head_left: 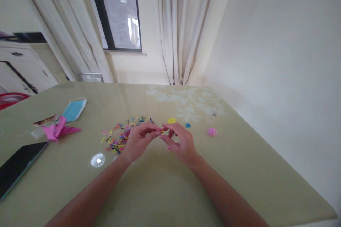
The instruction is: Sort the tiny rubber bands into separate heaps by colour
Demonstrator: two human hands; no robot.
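Both hands meet over the middle of the table. My left hand is closed in a pinch, thumb against forefinger, on a small yellow elastic band. Curled around the other end of that band is my right hand, its thumb and forefinger at the band; their exact contact is too small to make out. Beside and partly behind my left hand spreads a pile of small multicoloured elastic bands. Beyond my right hand lies a yellow cluster of bands, with a small blue bunch to its right.
A pink round bundle and a small clear piece lie to the right. At left are a pink folded paper shape, a blue face mask and a black phone. The table borders a wall at right.
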